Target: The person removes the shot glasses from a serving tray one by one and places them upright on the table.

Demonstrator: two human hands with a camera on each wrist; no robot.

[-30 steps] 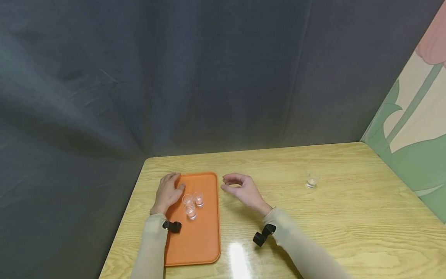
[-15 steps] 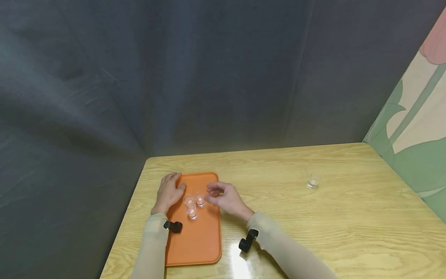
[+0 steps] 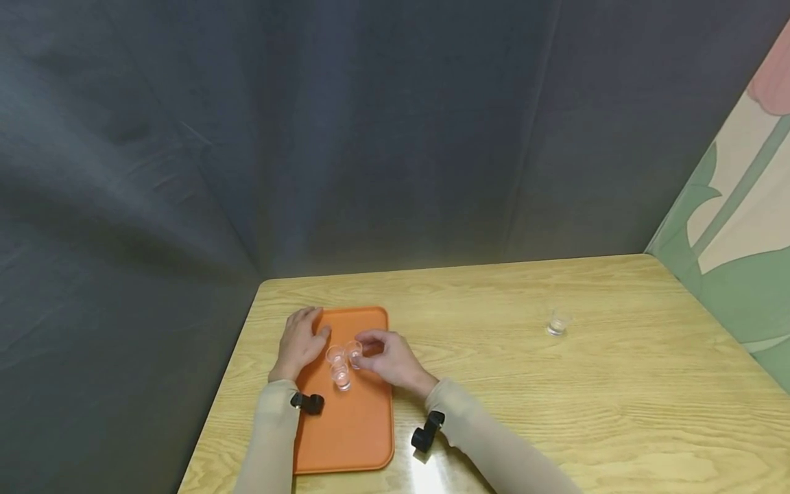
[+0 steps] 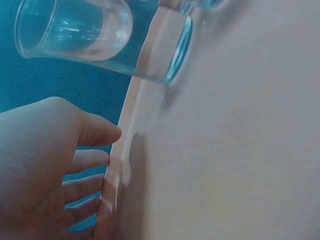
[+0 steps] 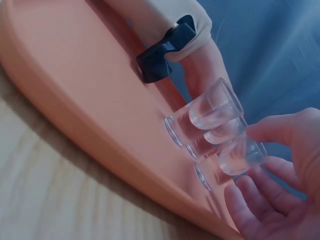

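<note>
Three clear shot glasses stand upright in a close cluster on an orange tray (image 3: 345,439). My right hand (image 3: 395,360) is at the rightmost shot glass (image 3: 354,353), thumb and fingers curved around its upper part; in the right wrist view the thumb and index finger pinch this glass (image 5: 235,159) near its rim. Beside it are the front shot glass (image 3: 341,379) and the rear left shot glass (image 3: 334,354). My left hand (image 3: 298,343) rests at the tray's left edge, fingers extended and holding nothing. In the left wrist view, its fingertips lie along the tray rim (image 4: 114,172).
A single shot glass (image 3: 557,326) stands on the wooden table (image 3: 524,384), well to the tray's right. A dark curtain (image 3: 395,137) hangs behind and along the left side. At the right is a wall with a flower pattern (image 3: 740,226).
My right hand has moved left from beside the tray, over its right rim, to the rightmost shot glass, and its fingers have closed around it. The left hand stays in place.
</note>
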